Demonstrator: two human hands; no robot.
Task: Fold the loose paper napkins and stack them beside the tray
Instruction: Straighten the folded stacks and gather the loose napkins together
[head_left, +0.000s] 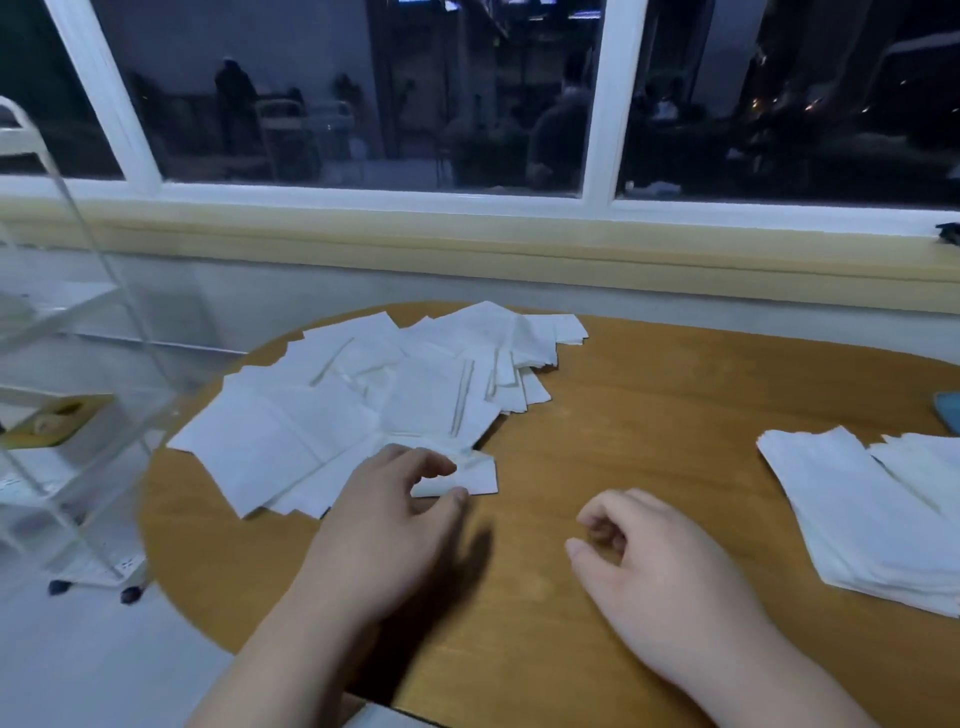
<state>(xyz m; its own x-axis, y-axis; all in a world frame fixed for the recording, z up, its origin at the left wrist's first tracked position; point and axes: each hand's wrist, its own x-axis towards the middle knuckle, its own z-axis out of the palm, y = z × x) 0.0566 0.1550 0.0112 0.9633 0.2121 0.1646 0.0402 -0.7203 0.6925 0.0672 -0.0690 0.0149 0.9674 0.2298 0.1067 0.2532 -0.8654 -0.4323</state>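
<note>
Judging by how the paper lies, the task is partly done. A stack of folded napkins sits at the right of the bench, cut off by the frame edge. A wide heap of loose napkins covers the far left of the bench, so much folding looks to be left. No tray can be made out, and I cannot tell whether the stack sits beside 1.

The left hand is at the near edge of the heap. Its thumb and curled fingers pinch the left end of a small napkin that lies flat on the bench, touching the heap. That napkin's long axis runs left to right, with its free end pointing right. I judge it is the next piece to be taken up.

The right hand rests on the bench near the middle, well apart from both piles, its fingers loosely curled and holding nothing.

The heap's long axis runs from near left to far right, and its sheets are fanned at mixed angles. The folded stack runs from far left to near right.

A clear rack stands left of the bench, and a blue object shows at the right edge.
</note>
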